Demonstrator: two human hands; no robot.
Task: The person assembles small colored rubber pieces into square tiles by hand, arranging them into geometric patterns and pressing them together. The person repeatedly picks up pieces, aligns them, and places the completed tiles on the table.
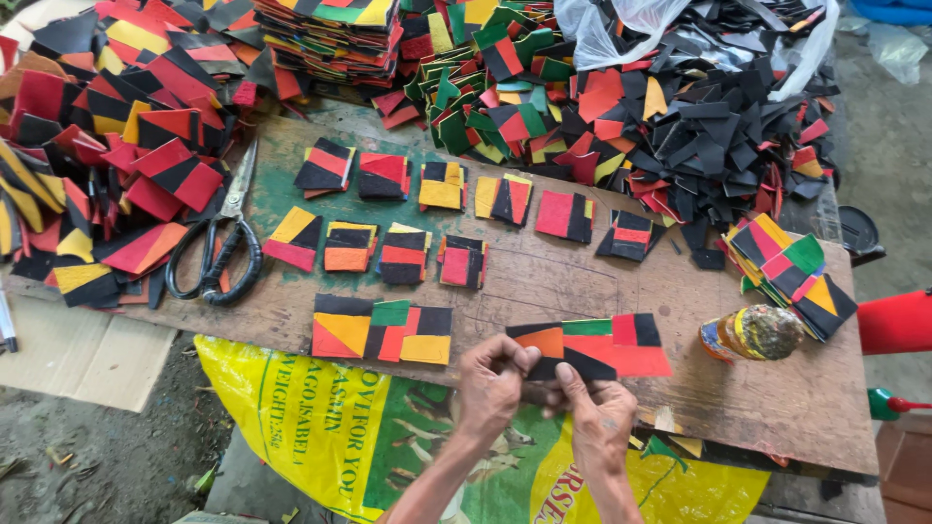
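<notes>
Scissors [216, 254] left of patch rows [403, 254]

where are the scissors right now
In the head view the black-handled scissors lie on the left end of the wooden board, beside the big pile of patches and left of the yellow-black-red patch.

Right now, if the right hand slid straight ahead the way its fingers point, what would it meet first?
The right hand already touches the joined patchwork strip. Past it lies bare wooden board, then probably the red-and-black square, though depth is unclear.
</notes>
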